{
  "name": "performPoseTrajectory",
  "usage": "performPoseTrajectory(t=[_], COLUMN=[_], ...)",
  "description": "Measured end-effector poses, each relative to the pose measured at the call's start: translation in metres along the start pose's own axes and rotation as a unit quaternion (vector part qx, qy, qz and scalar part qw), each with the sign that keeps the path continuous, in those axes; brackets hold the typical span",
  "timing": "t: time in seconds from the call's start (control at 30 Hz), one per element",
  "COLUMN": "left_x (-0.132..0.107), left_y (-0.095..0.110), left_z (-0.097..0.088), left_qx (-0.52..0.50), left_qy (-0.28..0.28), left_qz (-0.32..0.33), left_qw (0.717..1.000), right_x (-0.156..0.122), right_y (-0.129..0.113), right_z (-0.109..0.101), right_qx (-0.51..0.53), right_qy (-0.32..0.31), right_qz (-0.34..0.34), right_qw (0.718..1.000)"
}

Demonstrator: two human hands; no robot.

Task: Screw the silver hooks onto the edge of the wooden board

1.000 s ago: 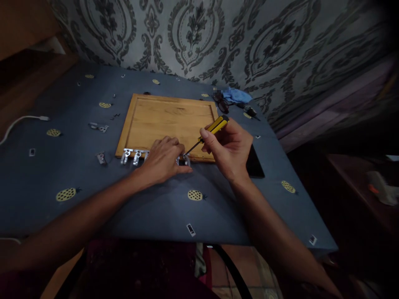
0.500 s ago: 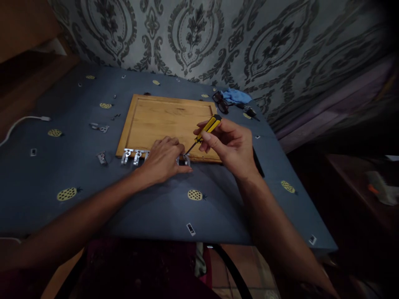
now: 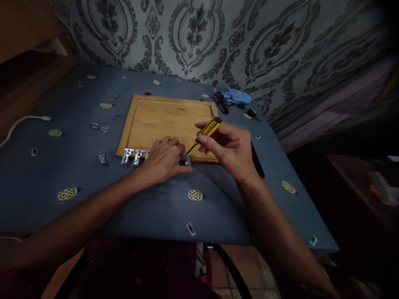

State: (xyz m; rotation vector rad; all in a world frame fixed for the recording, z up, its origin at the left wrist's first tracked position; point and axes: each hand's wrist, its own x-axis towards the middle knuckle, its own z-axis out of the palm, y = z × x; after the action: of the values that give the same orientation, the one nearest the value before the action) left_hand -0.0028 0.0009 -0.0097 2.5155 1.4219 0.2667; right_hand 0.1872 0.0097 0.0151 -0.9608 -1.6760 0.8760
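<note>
A yellow-and-black screwdriver (image 3: 209, 128) is gripped in my right hand (image 3: 235, 147), its shaft slanting down to the left. The tip meets a metal cabinet hinge (image 3: 183, 161) on the near edge of a framed wooden panel (image 3: 168, 114). My left hand (image 3: 165, 160) steadies that hinge, thumb on the near side and fingers resting on the panel. Left of this hand, more hinges (image 3: 137, 157) sit in a row along the same edge, one partly covered by the hand. The screw under the tip is too small to make out.
Loose hinges (image 3: 102, 158) and small screws (image 3: 116, 116) lie left of the panel. Sunglasses (image 3: 221, 102), a blue cloth (image 3: 237, 96) and a dark tool (image 3: 250, 111) are at the back right. A white cable (image 3: 28, 118) runs along the left. A patterned wall stands behind.
My right hand's fingers have shifted slightly around the screwdriver handle, which leans a little more. The tip stays at the hinge, and my left hand has not moved.
</note>
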Motion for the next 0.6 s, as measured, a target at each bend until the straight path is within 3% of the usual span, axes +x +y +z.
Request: performPoseTrajectory(t=[0.07,0.23,0.33,0.6], left_x=[0.0,0.0,0.0,-0.001], left_y=[-0.001,-0.002,0.0,-0.002], left_z=[0.001,0.003,0.002,0.003], left_qx=[-0.001,-0.007,-0.004,-0.011], left_qy=[0.007,0.009,0.012,0.018], left_qz=[0.003,0.0,0.001,0.006], left_qw=[1.0,1.0,1.0,1.0], right_x=[-0.001,-0.004,-0.004,-0.005], right_y=[0.001,0.009,0.008,0.006], right_z=[0.001,0.012,0.012,0.008], right_qx=[-0.008,-0.046,-0.052,-0.066], right_qy=[0.01,0.123,0.16,0.148], right_qz=[-0.001,-0.028,-0.045,-0.041], right_qw=[1.0,0.991,0.985,0.986])
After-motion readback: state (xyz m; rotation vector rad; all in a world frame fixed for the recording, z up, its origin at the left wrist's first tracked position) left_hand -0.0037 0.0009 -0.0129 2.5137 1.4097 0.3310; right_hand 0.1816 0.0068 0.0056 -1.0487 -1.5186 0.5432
